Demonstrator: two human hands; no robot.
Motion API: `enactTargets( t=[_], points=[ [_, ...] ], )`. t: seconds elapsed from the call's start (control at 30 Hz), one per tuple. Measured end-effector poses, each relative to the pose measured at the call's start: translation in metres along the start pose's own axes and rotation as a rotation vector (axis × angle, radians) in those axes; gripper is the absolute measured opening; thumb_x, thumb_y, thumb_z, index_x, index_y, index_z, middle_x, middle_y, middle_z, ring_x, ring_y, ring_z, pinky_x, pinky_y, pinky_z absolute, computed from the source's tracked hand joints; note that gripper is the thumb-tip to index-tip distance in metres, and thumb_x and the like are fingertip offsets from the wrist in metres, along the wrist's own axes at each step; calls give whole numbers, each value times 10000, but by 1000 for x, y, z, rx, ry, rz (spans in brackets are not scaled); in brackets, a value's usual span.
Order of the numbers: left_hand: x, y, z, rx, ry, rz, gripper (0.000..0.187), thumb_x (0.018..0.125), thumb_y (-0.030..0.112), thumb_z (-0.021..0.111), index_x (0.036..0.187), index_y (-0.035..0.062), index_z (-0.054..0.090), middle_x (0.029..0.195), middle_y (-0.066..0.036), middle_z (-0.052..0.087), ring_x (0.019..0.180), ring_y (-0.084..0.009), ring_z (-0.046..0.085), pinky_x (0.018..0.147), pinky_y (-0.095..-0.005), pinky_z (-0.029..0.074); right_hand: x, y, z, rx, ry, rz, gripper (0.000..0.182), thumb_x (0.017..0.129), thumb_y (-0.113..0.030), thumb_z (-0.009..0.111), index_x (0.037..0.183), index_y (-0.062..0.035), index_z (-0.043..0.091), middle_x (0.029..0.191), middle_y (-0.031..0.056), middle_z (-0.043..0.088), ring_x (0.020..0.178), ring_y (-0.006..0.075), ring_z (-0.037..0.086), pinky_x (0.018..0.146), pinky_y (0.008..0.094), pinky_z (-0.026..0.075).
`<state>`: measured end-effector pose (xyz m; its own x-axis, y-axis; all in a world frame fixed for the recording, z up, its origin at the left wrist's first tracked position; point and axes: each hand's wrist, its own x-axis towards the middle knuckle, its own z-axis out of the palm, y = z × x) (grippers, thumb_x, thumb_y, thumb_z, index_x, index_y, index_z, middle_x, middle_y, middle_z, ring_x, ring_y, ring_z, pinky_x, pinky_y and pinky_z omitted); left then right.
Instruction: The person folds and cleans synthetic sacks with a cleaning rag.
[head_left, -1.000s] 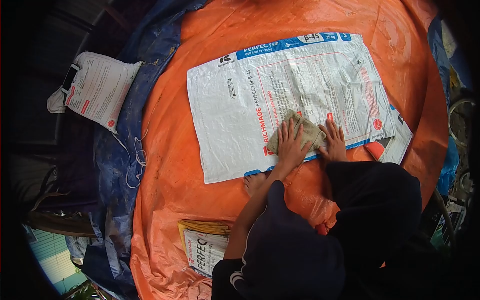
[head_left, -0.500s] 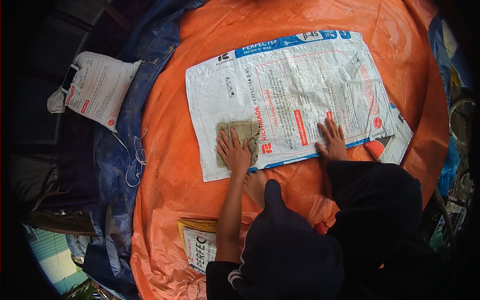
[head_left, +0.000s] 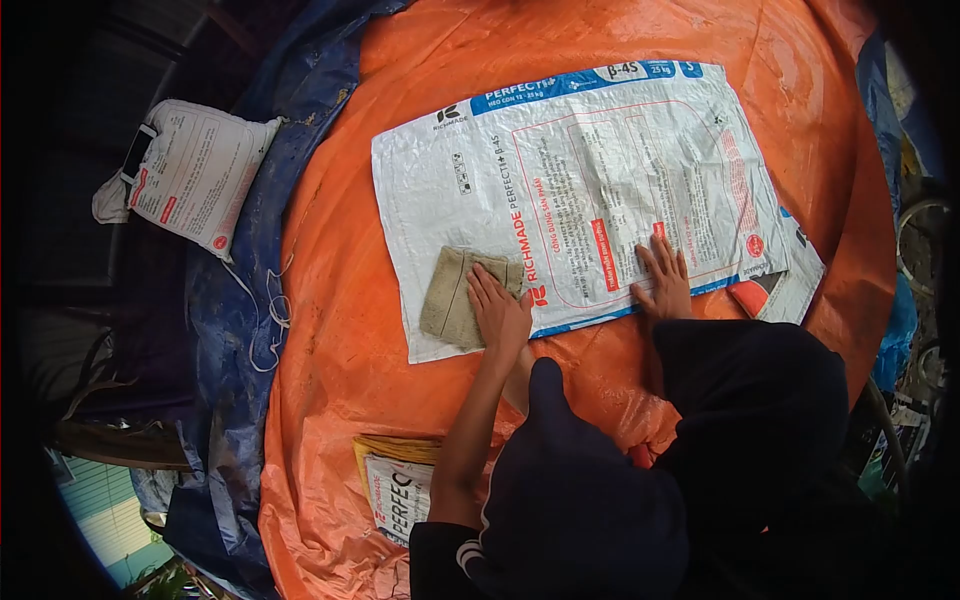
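Observation:
A white feed sack (head_left: 425, 210) with blue bands and red and black print lies flat before me. On its lower left part rests a folded grey-brown cloth (head_left: 450, 305). My left hand (head_left: 503, 318) lies over the right side of that cloth, fingers stretched out and close together; its underside is hidden. Farther right, my right hand (head_left: 664, 283) is laid flat with spread fingers on the sack's near edge, holding nothing. A bare foot shows partly beneath my left wrist.
An orange tarp (head_left: 330, 400) spreads under the sack, bordered by a blue tarp (head_left: 225, 330). At left sits a filled white sack (head_left: 200, 175) with loose string (head_left: 278, 315). Folded sacks (head_left: 395, 490) lie near my left arm; another printed sack (head_left: 800, 285) shows at right.
My left hand has slid slightly right and nearer, its fingers drawn closer together. The cloth has turned and lies smoother, its lower edge farther left. My right hand stays in place.

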<state>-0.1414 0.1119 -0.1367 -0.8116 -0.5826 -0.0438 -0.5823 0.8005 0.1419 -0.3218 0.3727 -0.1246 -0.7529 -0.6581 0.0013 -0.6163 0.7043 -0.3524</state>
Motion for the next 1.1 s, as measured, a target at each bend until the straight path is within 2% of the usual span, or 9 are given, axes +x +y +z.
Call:
enactTargets(
  t=[0.13,0.23,0.33,0.43,0.53,0.63,0.83,0.87,1.1],
  points=[
    [8,20,5,164,-10,-1,570,938,231,535,1333,-172,458,1529,-288,315,1385,-438,357,1139,-490,319,-1,0,1,7,8,-10,724,820,-420,634,1478,-217,411,1594,109,274,1499,282,197,1211,523,124],
    [13,30,-23,-284,-175,38,440,934,158,518,1254,-144,534,1481,-251,412,1291,-412,479,1085,-453,399,0,1,1,3,14,-14,719,823,-420,633,1477,-218,411,1592,110,277,1497,285,202,1210,523,126],
    [10,53,-28,-582,-272,297,418,954,168,534,1314,-43,535,1446,-215,472,1260,-383,515,1053,-409,432,-1,0,1,3,13,-15,720,819,-409,633,1476,-218,409,1591,110,278,1496,286,205,1210,523,128],
    [14,74,-19,-639,-332,606,549,946,332,581,1386,14,499,1502,-238,390,1353,-427,410,1118,-465,350,-1,1,0,12,19,-32,726,809,-390,633,1477,-221,404,1592,108,276,1495,284,208,1208,522,131],
    [12,92,-7,-424,-97,485,773,896,515,607,1489,68,391,1588,-236,225,1463,-450,196,1178,-553,179,-2,4,2,4,15,-33,735,798,-374,633,1478,-225,399,1592,105,274,1494,283,212,1207,523,137],
    [10,92,5,-314,-139,459,930,855,623,595,1555,107,266,1633,-212,68,1500,-439,3,1174,-612,25,-1,4,1,7,4,-27,732,799,-382,630,1477,-227,402,1591,106,275,1492,286,216,1205,525,142],
    [-9,72,12,-187,-91,338,851,895,542,594,1566,150,247,1643,-174,60,1509,-407,0,1175,-611,21,-1,8,5,2,14,-34,718,817,-429,619,1474,-225,412,1593,110,274,1488,291,224,1204,527,143],
    [-13,64,11,-205,-98,274,789,919,476,596,1562,162,264,1643,-156,90,1507,-404,43,1177,-608,40,-1,9,6,-5,18,-36,717,820,-436,617,1474,-224,413,1594,110,273,1488,291,225,1204,528,142],
    [-29,8,-5,-120,-107,51,724,918,326,615,1545,139,306,1628,-176,148,1494,-404,135,1184,-593,86,-1,11,3,3,13,-38,717,825,-453,622,1475,-233,414,1595,104,274,1494,282,210,1209,522,137]
  ],
)
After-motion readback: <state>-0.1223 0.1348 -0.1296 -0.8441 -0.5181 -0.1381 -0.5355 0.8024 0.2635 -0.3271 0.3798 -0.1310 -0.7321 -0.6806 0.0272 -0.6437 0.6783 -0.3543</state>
